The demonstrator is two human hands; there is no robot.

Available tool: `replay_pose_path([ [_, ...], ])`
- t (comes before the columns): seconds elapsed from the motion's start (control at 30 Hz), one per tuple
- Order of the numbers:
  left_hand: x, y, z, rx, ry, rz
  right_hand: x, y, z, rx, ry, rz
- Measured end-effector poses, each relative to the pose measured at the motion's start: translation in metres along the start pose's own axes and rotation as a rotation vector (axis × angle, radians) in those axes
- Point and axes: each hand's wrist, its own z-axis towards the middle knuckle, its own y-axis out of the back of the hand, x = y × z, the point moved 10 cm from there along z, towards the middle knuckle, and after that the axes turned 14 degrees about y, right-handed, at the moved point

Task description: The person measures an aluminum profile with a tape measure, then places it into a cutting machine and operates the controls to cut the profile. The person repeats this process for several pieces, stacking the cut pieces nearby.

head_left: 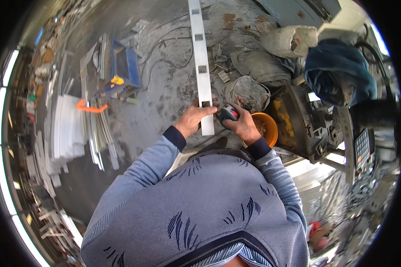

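A long silvery metal bar (200, 58) with several square cut-outs along its face runs from the far edge of the view down to its near end between my hands. My left hand (191, 117) is closed around the bar near that end, thumb lying by the nearest cut-out. Just to the right of the bar, my right hand (246, 125) grips a rounded, dark-cased tape measure (228, 113) with red and white on it. No drawn-out blade can be made out. The tape measure is close beside the bar; whether they touch I cannot tell.
An orange bucket (272, 127) stands by my right hand, next to a dark machine (294, 129) with a blue cloth (338, 69) beyond. White sacks (289, 40) lie farther off. At left are a blue metal stand (127, 64), stacked pale profiles (69, 127) and a cable (162, 42) on the floor.
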Motion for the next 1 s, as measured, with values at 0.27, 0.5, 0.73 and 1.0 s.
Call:
replay_pose_path([
  [0.27, -0.021, 0.005, -0.013, -0.073, -0.166, -0.013, 0.042, -0.029, 0.037, 0.176, 0.136, -0.328],
  [0.5, -0.019, 0.007, -0.020, -0.191, -0.195, 0.091, 0.074, -0.043, 0.039, 0.286, 0.507, -0.798],
  [0.73, -0.010, 0.003, -0.029, -0.231, -0.223, 0.149, 0.060, -0.038, 0.028, 0.388, 0.481, -0.656],
  [1.0, -0.027, 0.008, -0.057, -0.139, -0.206, -0.201, 0.044, 0.068, -0.018, 0.485, 0.367, -0.715],
])
